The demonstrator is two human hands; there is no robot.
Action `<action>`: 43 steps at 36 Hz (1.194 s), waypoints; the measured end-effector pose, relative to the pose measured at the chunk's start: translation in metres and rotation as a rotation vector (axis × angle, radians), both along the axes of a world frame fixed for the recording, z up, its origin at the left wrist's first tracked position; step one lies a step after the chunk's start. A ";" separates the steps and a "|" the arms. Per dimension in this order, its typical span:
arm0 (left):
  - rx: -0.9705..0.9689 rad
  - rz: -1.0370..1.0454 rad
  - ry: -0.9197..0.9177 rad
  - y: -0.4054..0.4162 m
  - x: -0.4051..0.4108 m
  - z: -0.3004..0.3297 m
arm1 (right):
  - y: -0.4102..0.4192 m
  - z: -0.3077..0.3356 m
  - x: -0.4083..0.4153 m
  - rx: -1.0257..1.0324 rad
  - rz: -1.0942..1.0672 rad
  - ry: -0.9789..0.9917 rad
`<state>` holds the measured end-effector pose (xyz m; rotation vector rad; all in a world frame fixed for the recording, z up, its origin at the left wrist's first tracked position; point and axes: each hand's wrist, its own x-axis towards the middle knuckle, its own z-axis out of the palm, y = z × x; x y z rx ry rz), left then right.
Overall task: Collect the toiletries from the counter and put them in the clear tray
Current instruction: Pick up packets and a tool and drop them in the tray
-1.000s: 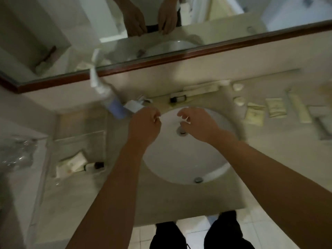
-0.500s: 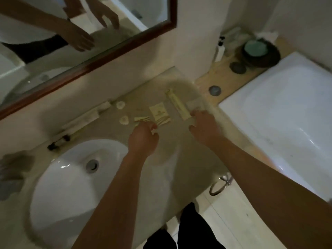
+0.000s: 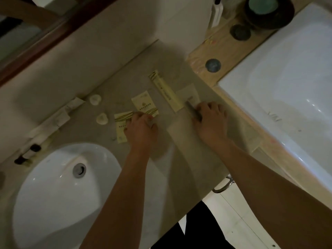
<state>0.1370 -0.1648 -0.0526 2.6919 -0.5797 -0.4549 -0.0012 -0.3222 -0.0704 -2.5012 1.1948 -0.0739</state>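
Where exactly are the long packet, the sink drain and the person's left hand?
Long packet (image 3: 166,92): head view, middle of its length.
Sink drain (image 3: 79,169): head view, centre of the metal plug.
Left hand (image 3: 141,129): head view, back of the hand.

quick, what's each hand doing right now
Left hand: fingers curled onto the cream sachets, grip unclear.
Right hand: fingers curled on a flat packet, grip unclear too.

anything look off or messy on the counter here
Nothing looks spilled or broken. The toiletries are just scattered: two cream packets lie askew and overlapping under the left hand, a long packet sits diagonally, and two small round soaps lie loose near the wall. The right hand rests on a dark slim item, too blurred to identify.
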 end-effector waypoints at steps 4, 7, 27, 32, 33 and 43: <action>0.024 0.071 -0.026 -0.013 0.005 -0.003 | -0.010 0.003 0.006 0.203 -0.072 -0.101; 0.059 0.146 -0.021 -0.026 0.011 -0.006 | -0.020 0.007 0.009 0.322 -0.107 -0.168; -0.177 0.251 0.056 -0.049 0.022 -0.002 | -0.024 0.045 0.031 0.561 -0.035 -0.249; -0.356 0.345 0.182 -0.016 0.017 0.019 | 0.002 0.064 0.049 0.590 0.025 -0.234; -0.386 0.373 0.197 -0.005 0.017 0.027 | 0.011 0.070 0.056 0.598 0.047 -0.228; -0.516 0.573 0.110 0.176 0.036 0.099 | 0.165 0.129 0.123 0.657 0.397 -0.179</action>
